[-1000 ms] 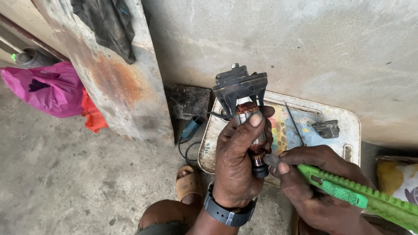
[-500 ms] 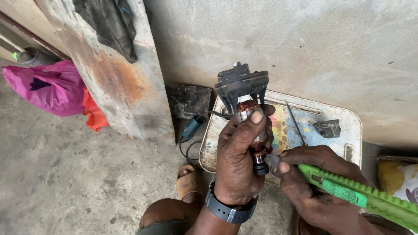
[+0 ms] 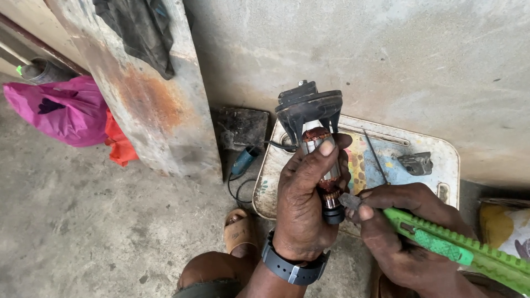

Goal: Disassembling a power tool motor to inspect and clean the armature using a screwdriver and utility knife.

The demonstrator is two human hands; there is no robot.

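My left hand (image 3: pixel 302 207) grips a motor armature (image 3: pixel 319 144) upright, with copper windings at the top and a dark fan-like housing (image 3: pixel 308 107) above them. A black bearing (image 3: pixel 333 212) shows at the armature's lower end, just past my fingers. My right hand (image 3: pixel 402 237) holds a green utility knife (image 3: pixel 458 251), and its blade tip (image 3: pixel 350 201) touches the copper commutator near the bearing. A dark watch sits on my left wrist.
A worn patterned tray (image 3: pixel 436 182) lies on the concrete floor beneath my hands, holding a thin rod (image 3: pixel 376 157) and a small metal part (image 3: pixel 415 163). A rusty metal sheet (image 3: pixel 149 94) leans on the wall. Pink cloth (image 3: pixel 61 110) lies at left. My sandalled foot (image 3: pixel 238 234) is below.
Almost nothing has moved. Both hands keep their grips and the blade stays at the armature's lower end; the view has shifted slightly.
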